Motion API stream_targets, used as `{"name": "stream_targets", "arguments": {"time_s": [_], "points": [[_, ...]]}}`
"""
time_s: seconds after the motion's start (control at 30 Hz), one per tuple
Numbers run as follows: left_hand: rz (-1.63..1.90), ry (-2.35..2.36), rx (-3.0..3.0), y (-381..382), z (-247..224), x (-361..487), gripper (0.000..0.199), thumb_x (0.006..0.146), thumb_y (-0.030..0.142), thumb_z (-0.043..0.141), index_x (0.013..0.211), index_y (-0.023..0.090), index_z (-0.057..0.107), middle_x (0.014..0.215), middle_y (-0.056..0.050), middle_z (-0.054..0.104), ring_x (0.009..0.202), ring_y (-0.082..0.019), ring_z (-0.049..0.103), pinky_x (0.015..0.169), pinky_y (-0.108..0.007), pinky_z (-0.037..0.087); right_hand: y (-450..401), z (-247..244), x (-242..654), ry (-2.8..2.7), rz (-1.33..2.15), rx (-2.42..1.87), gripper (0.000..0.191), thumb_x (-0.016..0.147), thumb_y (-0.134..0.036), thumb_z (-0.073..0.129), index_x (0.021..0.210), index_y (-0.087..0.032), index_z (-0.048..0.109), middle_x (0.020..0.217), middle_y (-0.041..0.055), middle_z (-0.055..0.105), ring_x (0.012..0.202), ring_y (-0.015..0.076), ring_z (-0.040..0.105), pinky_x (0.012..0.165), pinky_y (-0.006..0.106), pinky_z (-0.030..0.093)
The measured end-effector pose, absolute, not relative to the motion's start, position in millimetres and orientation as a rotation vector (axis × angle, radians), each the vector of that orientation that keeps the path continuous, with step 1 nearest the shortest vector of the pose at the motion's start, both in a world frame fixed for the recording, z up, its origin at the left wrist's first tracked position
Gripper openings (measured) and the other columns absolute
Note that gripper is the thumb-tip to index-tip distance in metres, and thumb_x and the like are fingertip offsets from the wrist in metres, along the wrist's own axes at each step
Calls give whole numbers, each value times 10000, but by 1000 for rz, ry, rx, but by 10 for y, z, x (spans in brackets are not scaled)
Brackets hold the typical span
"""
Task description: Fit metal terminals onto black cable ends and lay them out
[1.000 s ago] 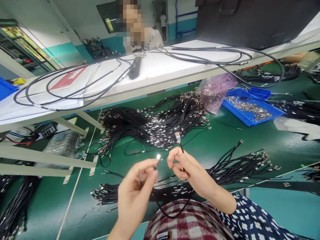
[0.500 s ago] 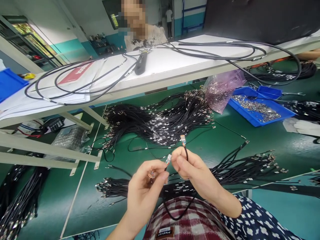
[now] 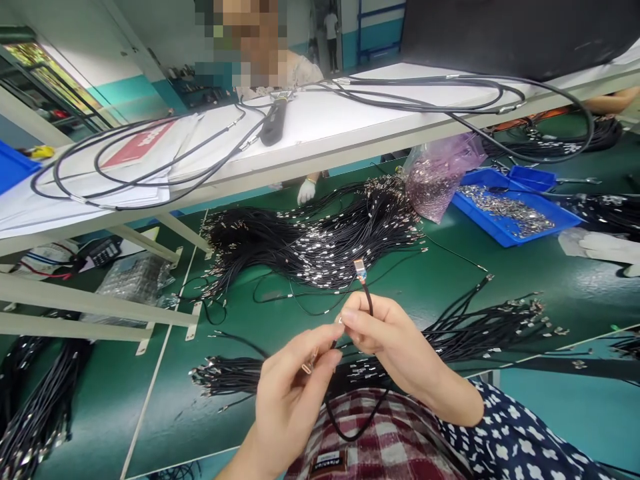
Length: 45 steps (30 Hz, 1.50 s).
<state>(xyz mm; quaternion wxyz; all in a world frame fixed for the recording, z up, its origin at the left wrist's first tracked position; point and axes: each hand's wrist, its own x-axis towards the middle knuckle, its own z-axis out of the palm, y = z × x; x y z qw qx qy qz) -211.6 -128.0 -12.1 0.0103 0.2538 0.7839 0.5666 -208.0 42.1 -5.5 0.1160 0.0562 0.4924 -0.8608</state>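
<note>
A short black cable (image 3: pixel 346 438) hangs in a loop beneath my two hands, in front of the checked apron. My left hand (image 3: pixel 293 383) pinches it close to one end; a small copper-coloured metal piece (image 3: pixel 308 366) shows between those fingers. My right hand (image 3: pixel 387 330) is closed around the other part, with a flat metal connector (image 3: pixel 360 269) and bare coloured wires standing up above its fingers. Both hands' fingertips meet at a small silvery tip (image 3: pixel 341 321), mostly hidden by the right thumb and finger.
A large heap of black cables (image 3: pixel 320 240) lies ahead, and another bundle (image 3: pixel 480 327) lies close by. To the right are a blue tray (image 3: pixel 493 227) of metal parts and a pink bag (image 3: pixel 425 183). A white shelf (image 3: pixel 320 143) crosses above. A co-worker's gloved hand (image 3: pixel 306 192) is beyond the heap.
My right thumb and fingers have closed over the silvery connector end at my left fingertips, hiding most of it. A co-worker's gloved hand has appeared behind the heap. The view has shifted slightly.
</note>
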Motion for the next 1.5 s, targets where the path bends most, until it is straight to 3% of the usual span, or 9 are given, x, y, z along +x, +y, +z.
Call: {"name": "stream_targets", "arguments": {"time_s": [0.13, 0.4, 0.57, 0.7, 0.8, 1.0, 1.23, 1.37, 1.5], "points": [[1679, 2597, 932, -1289, -143, -2096, 477, 816, 15, 625, 1173, 330, 643, 908, 1, 719, 757, -137, 641, 644, -221, 490, 418, -46, -2061, 1565, -2518, 106, 298, 862, -384, 657, 713, -158, 533, 591, -65, 373, 519, 68, 232, 473, 238, 174], [1788, 2553, 892, -1305, -139, -2064, 396, 787, 5, 643, 1046, 303, 667, 799, 23, 696, 650, -124, 630, 566, -209, 478, 416, -49, -2027, 1593, -2530, 82, 295, 864, -370, 666, 704, -157, 539, 593, -63, 387, 531, 72, 263, 490, 233, 221], [1990, 2256, 432, -1210, -22, -2072, 145, 825, 160, 671, 936, 240, 623, 723, 27, 639, 615, -106, 608, 571, -189, 460, 414, -40, -2037, 1606, -2558, 33, 273, 869, -349, 666, 719, -155, 545, 590, -64, 428, 535, 67, 334, 514, 215, 281], [1926, 2187, 136, -1097, 79, -2116, 168, 767, 290, 742, 814, 188, 617, 604, 32, 603, 546, -96, 540, 513, -185, 386, 381, -26, -2026, 1631, -2557, -9, 274, 872, -345, 664, 715, -159, 540, 608, -41, 534, 554, 78, 443, 531, 212, 344], [1855, 2261, 165, -1067, 114, -2148, 147, 805, 281, 699, 732, 164, 647, 602, 4, 635, 557, -116, 559, 549, -210, 418, 360, -43, -1997, 1689, -2553, 9, 245, 895, -340, 637, 749, -166, 547, 641, -25, 581, 587, 98, 509, 563, 229, 396], [1760, 2287, 407, -1125, 93, -2165, 149, 894, 216, 581, 773, 174, 658, 704, -10, 670, 680, -146, 611, 654, -233, 468, 376, -85, -1966, 1846, -2458, 43, 238, 924, -349, 594, 768, -174, 556, 684, -1, 614, 643, 125, 545, 618, 263, 425], [1842, 2248, 277, -1091, 66, -2158, 209, 917, 279, 552, 755, 178, 635, 626, 5, 617, 612, -112, 525, 576, -207, 391, 384, -50, -2016, 1753, -2546, 12, 246, 916, -305, 608, 725, -170, 531, 602, -36, 588, 546, 84, 478, 540, 216, 381], [1942, 2130, 80, -1070, 71, -2161, 228, 889, 344, 598, 751, 166, 631, 565, 21, 565, 513, -81, 392, 512, -211, 310, 384, -29, -2037, 1731, -2591, 5, 263, 910, -292, 619, 697, -169, 526, 587, -47, 581, 529, 70, 466, 515, 196, 361], [1942, 1998, 62, -1107, 51, -2181, 200, 870, 372, 629, 844, 173, 639, 567, 35, 534, 494, -68, 339, 490, -210, 260, 379, -58, -2047, 1741, -2583, 9, 257, 910, -300, 618, 708, -165, 535, 588, -47, 559, 538, 71, 464, 528, 198, 363]]}}
